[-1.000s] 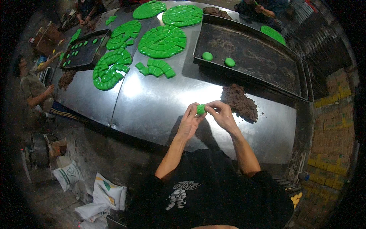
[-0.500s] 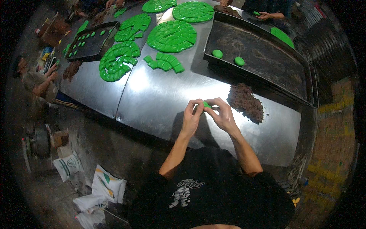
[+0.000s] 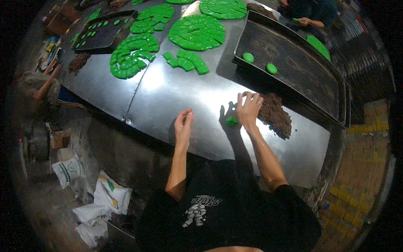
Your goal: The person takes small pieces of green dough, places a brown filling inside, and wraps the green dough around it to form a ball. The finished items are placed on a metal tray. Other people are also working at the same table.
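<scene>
Shiny metal counter (image 3: pixel 163 105) in a dim workroom, scored green slabs (image 3: pixel 196 32) across its far part, white sacks (image 3: pixel 111 193) on the floor to our left. Our small green piece (image 3: pixel 231 121) lies loose on the counter between our two hands, just beside the right wrist, in shadow, looking folded. Our right hand (image 3: pixel 249 110) is at the left edge of the crumbly brown mass (image 3: pixel 277 117): fingers bent and spread, thumb apart. Can't tell if they touch it. Our left hand (image 3: pixel 183 122) is off to the left, fingers curled toward the thumb, nothing visible in it; can't tell if the tips meet.

Step in hand, our read: reaching for the brown stuff with the green piece parked. Next move calls for a small pinch on the right, left kept free.

Containers: big dark tray (image 3: pixel 289 54) has two green rounds (image 3: pixel 248 57) at its near-left corner, rest of its floor bare. Smaller dark tray (image 3: pixel 103 41), far left, has rows of small green pieces (image 3: pixel 100 24). Sack contents: not visible to us.
</scene>
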Tool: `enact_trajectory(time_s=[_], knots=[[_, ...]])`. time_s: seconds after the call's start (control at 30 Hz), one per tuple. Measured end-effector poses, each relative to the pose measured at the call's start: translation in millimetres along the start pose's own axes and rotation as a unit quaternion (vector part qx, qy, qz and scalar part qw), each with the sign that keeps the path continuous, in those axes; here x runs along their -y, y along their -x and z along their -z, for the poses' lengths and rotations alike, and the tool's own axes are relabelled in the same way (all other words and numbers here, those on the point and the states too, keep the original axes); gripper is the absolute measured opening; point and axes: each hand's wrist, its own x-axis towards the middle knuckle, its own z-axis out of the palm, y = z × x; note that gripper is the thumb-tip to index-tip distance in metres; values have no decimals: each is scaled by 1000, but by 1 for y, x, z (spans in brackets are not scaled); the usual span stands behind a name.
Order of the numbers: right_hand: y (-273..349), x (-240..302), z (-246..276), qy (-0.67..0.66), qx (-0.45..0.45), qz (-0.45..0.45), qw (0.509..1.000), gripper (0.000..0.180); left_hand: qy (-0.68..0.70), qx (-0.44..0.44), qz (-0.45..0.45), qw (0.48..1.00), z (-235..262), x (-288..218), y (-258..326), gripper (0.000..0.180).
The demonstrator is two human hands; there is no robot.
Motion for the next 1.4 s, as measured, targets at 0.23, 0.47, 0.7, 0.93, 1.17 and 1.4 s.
enact_trajectory(time_s=[0.23,0.47,0.7,0.93,1.17,1.4], knots=[[20,42,-49,-9,144,-3,990,32,-112,-42,-77,990,38,0,-104,43],[38,1,9,-142,339,-12,930,37,-295,-93,-84,947,63,5,-331,51],[-21,-75,105,-270,113,-155,944,30,-361,-102,-182,909,33,4,-383,41],[-112,-176,116,-69,-128,-113,983,27,-64,-13,-217,974,-15,-68,-320,56],[-85,-111,101,-71,-131,-81,986,16,131,141,-46,980,-55,-58,-170,41],[47,-6,76,-410,199,-153,877,34,83,329,60,939,-109,27,-11,33]])
